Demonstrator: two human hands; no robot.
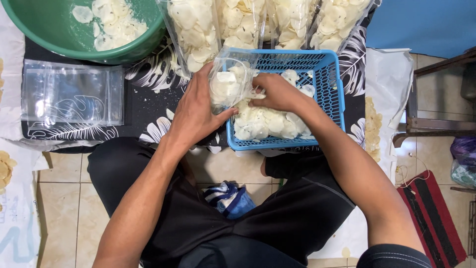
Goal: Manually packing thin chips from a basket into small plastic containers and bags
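My left hand (196,113) holds a clear plastic bag (229,79) partly filled with pale white chips, at the left rim of a blue plastic basket (331,84). My right hand (276,92) lies inside the basket on a heap of the same white chips (265,124), its fingers at the bag's mouth. Whether the fingers grip chips is hidden. Both forearms reach out over my dark-trousered legs.
A green basin (44,34) with chips sits at the top left. A stack of empty clear bags (72,94) lies left on a dark leaf-patterned cloth (148,94). Several filled bags (258,22) stand behind the basket. Loose chips (373,126) lie on white paper at the right.
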